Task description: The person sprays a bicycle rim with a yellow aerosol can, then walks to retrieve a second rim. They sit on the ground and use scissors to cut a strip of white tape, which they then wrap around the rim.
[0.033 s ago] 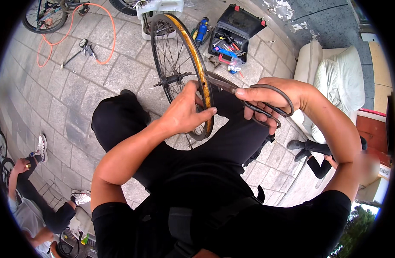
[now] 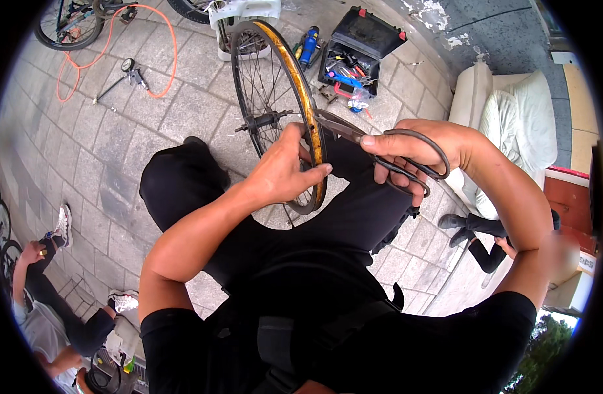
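Observation:
A bicycle wheel (image 2: 240, 79) without a tyre stands upright between my knees. Worn yellow-brown tape (image 2: 292, 71) lines the outside of its rim, and dark spokes run to a black hub (image 2: 267, 121). My left hand (image 2: 282, 167) grips the near part of the rim, thumb along the tape and the other fingers partly hidden behind it. In my right hand (image 2: 425, 148) is a pair of dark-handled scissors (image 2: 341, 126), its loops around my fingers and my thumb lying along the handle by the pivot. The blade tips meet the rim's edge just above my left hand; whether they touch is unclear.
Beyond the wheel lie an open black toolbox (image 2: 374, 39) full of tools and a blue power tool (image 2: 308, 46). A white bucket (image 2: 224, 46) stands behind it. An orange hose (image 2: 175, 49) with an inflator gauge (image 2: 127, 65) crosses the paving. People sit at left and right.

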A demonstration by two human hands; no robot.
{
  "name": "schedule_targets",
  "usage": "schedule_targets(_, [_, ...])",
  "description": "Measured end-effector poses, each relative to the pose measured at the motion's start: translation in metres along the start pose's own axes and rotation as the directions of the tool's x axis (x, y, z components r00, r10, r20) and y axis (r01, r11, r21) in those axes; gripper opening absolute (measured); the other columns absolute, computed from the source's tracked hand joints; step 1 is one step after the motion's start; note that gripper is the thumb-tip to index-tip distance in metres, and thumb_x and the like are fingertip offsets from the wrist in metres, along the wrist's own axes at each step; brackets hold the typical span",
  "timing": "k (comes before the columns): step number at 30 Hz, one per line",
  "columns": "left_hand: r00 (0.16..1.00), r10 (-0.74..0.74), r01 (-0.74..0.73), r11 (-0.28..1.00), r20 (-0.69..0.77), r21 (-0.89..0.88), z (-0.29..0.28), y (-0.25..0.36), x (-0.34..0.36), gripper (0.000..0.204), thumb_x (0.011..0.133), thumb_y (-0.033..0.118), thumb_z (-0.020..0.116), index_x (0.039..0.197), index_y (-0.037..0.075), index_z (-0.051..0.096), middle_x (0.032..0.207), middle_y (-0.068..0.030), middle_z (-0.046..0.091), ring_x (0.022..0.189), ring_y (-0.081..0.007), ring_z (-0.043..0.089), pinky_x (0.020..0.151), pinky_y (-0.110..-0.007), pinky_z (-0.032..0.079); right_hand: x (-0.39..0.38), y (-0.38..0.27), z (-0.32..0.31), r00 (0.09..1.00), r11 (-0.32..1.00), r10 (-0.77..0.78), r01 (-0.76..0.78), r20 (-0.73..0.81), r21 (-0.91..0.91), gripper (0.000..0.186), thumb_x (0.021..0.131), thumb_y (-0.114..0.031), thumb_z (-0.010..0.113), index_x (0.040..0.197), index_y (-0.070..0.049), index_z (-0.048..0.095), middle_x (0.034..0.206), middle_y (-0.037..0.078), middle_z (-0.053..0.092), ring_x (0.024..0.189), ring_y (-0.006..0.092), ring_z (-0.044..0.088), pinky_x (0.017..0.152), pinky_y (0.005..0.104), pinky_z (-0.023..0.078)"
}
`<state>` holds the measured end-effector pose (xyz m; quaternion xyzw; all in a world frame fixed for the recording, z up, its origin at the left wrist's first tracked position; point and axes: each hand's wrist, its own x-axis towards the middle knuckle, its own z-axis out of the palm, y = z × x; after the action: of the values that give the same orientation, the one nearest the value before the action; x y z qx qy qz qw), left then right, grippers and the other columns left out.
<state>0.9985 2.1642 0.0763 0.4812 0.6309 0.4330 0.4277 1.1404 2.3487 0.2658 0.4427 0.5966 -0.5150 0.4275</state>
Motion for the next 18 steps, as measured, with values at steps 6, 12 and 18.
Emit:
schedule_targets(6, [1.000,-0.006,0.006,0.999,0.016,-0.052,-0.003,0.005,0.003,0.077,0.085,0.026,0.084,0.137,-0.011,0.040,0.101,-0.0232,0.068,0.095,-0.0313,0.071,0.081,-0.042,0.055,-0.002,0.008,0.008,1.000,0.999,0.012,-0.013,0.020,0.042,0.092,0.095,-0.075,0.053,0.101,0.015,0.068,0.067,0.011,0.061,0.059,0.0276,0.073,0.054,0.0378,0.064])
schedule_targets(12, [0.999,-0.042,0.042,0.996,0.014,-0.074,-0.004,0.009,0.002,0.075,0.086,0.024,0.084,0.136,-0.010,0.040,0.107,-0.0236,0.067,0.096,-0.0307,0.071,0.082,-0.043,0.056,0.018,0.025,0.020,0.992,0.971,-0.108,0.091,0.067,0.223,0.095,0.094,-0.077,0.053,0.104,0.017,0.066,0.066,0.013,0.059,0.053,0.0230,0.067,0.053,0.0392,0.063])
schedule_targets(18, [0.998,-0.052,0.051,0.997,-0.021,-0.059,-0.007,0.012,0.005,0.077,0.084,0.027,0.086,0.137,-0.006,0.040,0.101,-0.0180,0.067,0.092,-0.0241,0.067,0.080,-0.039,0.053,0.048,0.060,0.051,0.954,0.826,-0.290,0.206,0.081,0.525,0.088,0.099,-0.073,0.049,0.106,0.013,0.065,0.068,0.011,0.058,0.057,0.0205,0.065,0.059,0.0416,0.064])
